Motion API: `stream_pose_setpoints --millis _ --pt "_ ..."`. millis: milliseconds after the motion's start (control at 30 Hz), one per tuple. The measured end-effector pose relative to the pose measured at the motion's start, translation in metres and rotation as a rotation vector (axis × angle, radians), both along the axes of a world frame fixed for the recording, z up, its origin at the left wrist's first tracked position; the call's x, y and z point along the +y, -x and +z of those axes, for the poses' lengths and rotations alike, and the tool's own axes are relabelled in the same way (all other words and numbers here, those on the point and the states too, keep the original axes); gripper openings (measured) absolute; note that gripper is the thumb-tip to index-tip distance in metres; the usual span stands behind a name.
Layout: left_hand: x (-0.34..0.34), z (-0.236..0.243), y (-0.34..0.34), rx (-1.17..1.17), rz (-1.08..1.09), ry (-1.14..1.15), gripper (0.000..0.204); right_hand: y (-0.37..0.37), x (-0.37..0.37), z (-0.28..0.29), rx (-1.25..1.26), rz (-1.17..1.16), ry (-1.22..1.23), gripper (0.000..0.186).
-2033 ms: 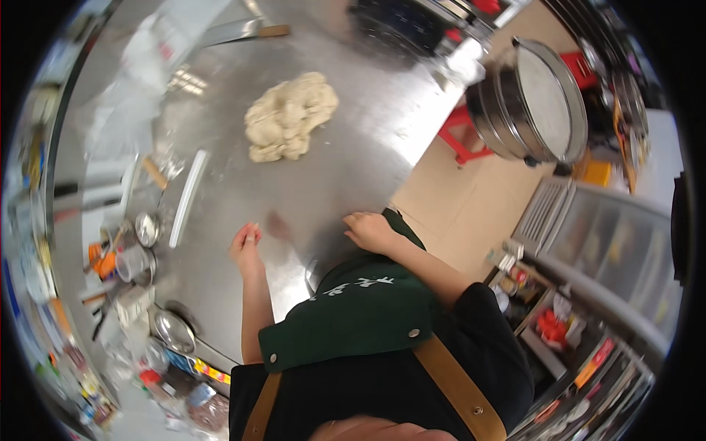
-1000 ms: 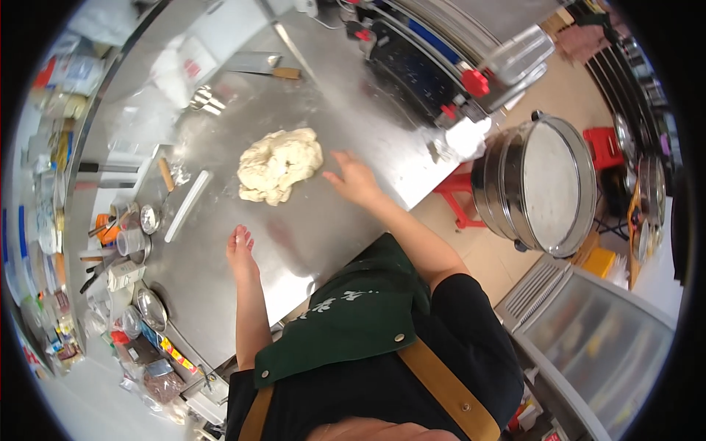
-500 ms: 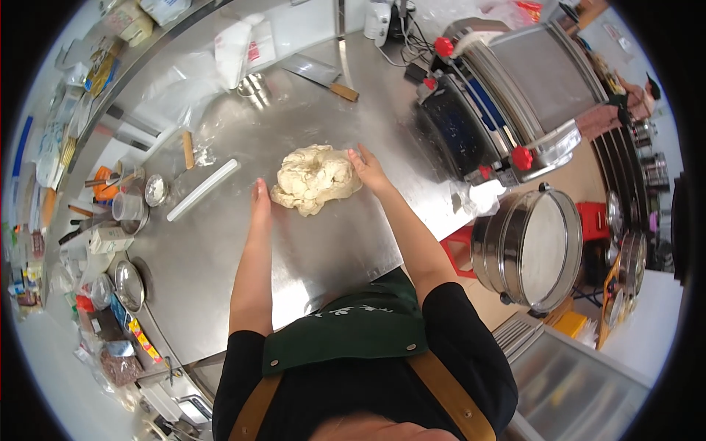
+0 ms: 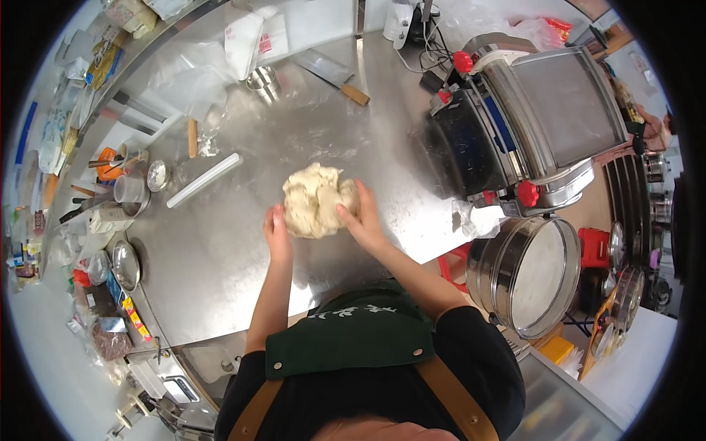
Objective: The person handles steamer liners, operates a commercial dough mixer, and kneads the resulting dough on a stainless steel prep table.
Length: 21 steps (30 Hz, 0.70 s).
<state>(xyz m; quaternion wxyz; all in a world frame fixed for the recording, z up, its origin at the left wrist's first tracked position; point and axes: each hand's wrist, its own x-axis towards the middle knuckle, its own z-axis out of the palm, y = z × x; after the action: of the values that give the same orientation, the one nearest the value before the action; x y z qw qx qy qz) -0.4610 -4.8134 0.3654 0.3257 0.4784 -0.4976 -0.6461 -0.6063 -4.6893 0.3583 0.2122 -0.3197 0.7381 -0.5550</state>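
Observation:
A lump of pale dough [image 4: 315, 200], rough and folded on top, sits between my two hands over the middle of the metal table. My left hand [image 4: 278, 229] presses against its left side, fingers upright along it. From the right, my right hand [image 4: 362, 217] grips the dough, thumb over its front and fingers behind. Whether the dough's underside rests on the metal or is a little raised, I cannot tell.
A dough sheeter [image 4: 515, 125] with red knobs stands at the right. Far back lie a cleaver [image 4: 327, 72] and a metal cup [image 4: 262, 83]. Left are a white rolling pin [image 4: 204, 181], a wooden-handled scraper [image 4: 193, 138] and a bowl [image 4: 159, 176]. Large round sieves [image 4: 526, 275] stand right of the metal table [image 4: 220, 272].
Both hands have closed in on the dough, the right thumb now over it. The dough sits nearer my body and looks more compact. The view has shifted slightly.

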Motion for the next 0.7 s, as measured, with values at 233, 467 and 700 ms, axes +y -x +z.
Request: stream_pose_setpoints --millis 233,467,700 --pt "0.028 -0.014 -0.014 -0.254 0.037 0.438 0.045 0.004 0.017 -0.003 0.051 -0.144 -0.147 0.064" --pt "0.006 -0.029 -0.031 -0.210 -0.038 0.182 0.058 0.038 -0.015 -0.012 -0.103 0.253 -0.150 0.057" --pt "0.022 -0.028 -0.025 0.346 0.065 -0.460 0.058 0.013 0.009 -0.026 -0.507 0.065 -0.195 0.052"
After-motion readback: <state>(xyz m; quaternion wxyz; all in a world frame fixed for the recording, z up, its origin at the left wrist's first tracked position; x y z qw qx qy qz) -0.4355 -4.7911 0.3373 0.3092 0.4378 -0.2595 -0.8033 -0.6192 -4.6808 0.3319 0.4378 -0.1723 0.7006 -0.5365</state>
